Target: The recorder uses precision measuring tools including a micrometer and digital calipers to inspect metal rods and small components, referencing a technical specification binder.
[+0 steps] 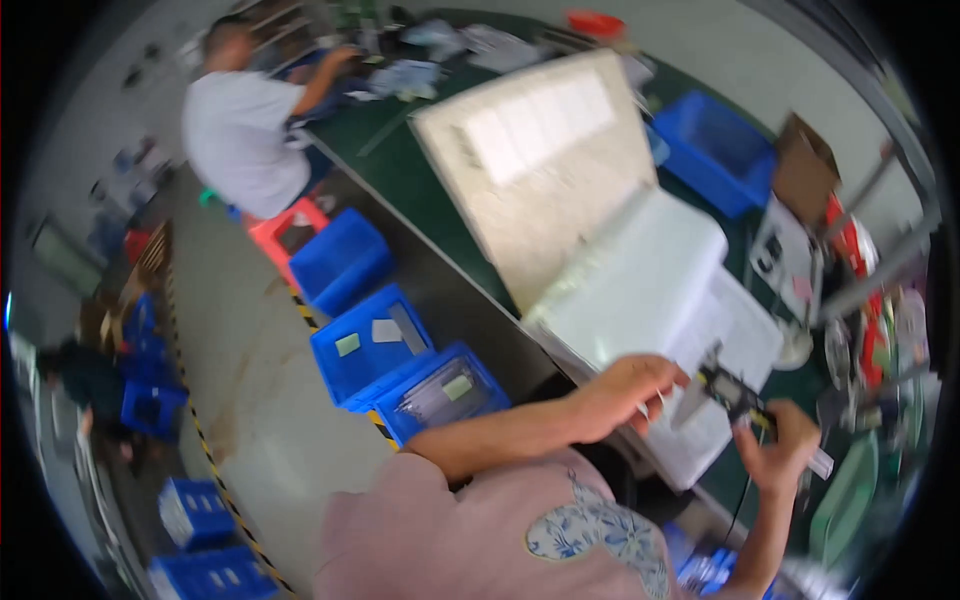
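Note:
A digital caliper (733, 392) with a small display is in my right hand (782, 445), whose fingers wrap round its body. Its jaws point left, over the white pages of an open binder (650, 275) on the green table. Close to the jaws is my left hand (630, 393), its fingers curled together. A thin pale piece seems to show at its fingertips, too blurred to name. I cannot tell whether that piece touches the jaws.
Blue bins (370, 345) stand in a row along the table's left side. A blue crate (715, 150) and a cardboard box (805, 165) sit at the back right. A person in a white shirt (245, 130) works at the far left of the green table (390, 165).

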